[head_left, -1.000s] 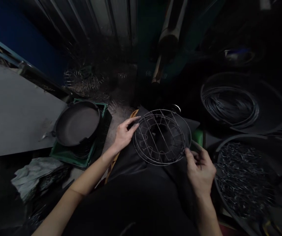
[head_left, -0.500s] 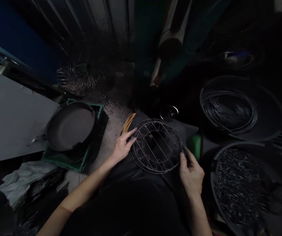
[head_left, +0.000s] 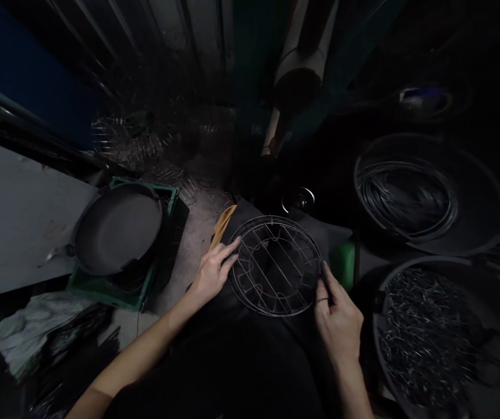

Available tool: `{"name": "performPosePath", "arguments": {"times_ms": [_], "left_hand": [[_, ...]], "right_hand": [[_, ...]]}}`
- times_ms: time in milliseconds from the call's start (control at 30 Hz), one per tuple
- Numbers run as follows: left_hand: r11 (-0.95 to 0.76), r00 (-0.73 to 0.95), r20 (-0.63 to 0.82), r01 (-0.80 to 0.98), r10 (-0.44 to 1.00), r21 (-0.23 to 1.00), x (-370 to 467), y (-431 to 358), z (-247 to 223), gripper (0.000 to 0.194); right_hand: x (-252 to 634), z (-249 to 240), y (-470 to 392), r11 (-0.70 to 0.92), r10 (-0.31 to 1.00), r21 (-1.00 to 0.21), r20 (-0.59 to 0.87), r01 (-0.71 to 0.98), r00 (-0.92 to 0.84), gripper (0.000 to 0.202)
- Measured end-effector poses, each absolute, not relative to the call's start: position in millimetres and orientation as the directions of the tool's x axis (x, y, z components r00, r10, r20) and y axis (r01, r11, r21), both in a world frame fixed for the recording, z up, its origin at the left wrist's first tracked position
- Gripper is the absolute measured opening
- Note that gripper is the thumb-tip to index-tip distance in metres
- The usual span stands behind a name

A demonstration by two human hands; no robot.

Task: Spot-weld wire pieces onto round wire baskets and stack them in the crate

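Note:
A round wire rack [head_left: 291, 260], with straight parallel bars and small wire loops inside its rings, lies above my lap in the head view. My left hand [head_left: 213, 270] has its fingertips on the rack's left rim, thumb and fingers closed about the wire. At the opposite side, my right hand [head_left: 338, 308] pinches the rim between thumb and fingers. Dark cloth lies beneath the rack, and a yellow strip [head_left: 223, 224] sticks up near my left fingers.
Right of me, one tub holds coiled wire [head_left: 407, 201] and another small bent wire pieces [head_left: 428, 337]. A dark round basin [head_left: 121, 230] sits on a green crate [head_left: 145, 297] at left. Ahead is a machine with a pale cylinder [head_left: 300, 67]. Wire racks [head_left: 131, 139] lie beyond.
The rack has shifted slightly down and left with both hands on it. My right fingers have moved a little on the rim. The view has turned slightly.

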State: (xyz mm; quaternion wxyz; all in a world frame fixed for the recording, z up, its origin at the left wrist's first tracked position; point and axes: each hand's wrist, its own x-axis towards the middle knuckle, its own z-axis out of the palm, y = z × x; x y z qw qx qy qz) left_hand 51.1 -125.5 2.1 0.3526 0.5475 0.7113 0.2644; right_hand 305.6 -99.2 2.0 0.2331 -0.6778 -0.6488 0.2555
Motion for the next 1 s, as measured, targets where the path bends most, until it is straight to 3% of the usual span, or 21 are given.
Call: {"name": "performPosePath", "arguments": {"times_ms": [300,500,700,867,1000], "left_hand": [[0.151,-0.082,-0.128,0.651,0.988,0.744,52.9,-125.8,-10.2,0.043],[0.227,-0.13,-0.186,0.573,0.974,0.787,53.0,-126.1,-11.9,0.043],[0.335,-0.176,-0.285,0.488,0.942,0.806,54.3,-122.5,-0.5,0.042],[0.301,-0.15,-0.262,0.551,0.953,0.778,59.1,-120.9,1.3,0.046],[0.261,-0.096,-0.263,0.646,0.96,0.718,62.2,-124.6,-1.0,0.046]], "right_hand": [[309.2,-3.0,-96.4,-0.136,0.987,-0.617,-0.152,0.775,0.052,0.046],[311.0,0.0,-95.8,-0.098,0.993,-0.702,-0.114,0.705,0.025,0.045],[312.8,-2.8,-93.4,-0.152,0.988,-0.744,-0.091,0.65,0.127,0.041],[317.4,-10.4,-88.2,-0.167,0.986,-0.772,-0.127,0.613,0.109,0.04],[324.6,-11.1,-91.6,-0.113,0.992,-0.727,-0.123,0.678,0.033,0.044]]}}
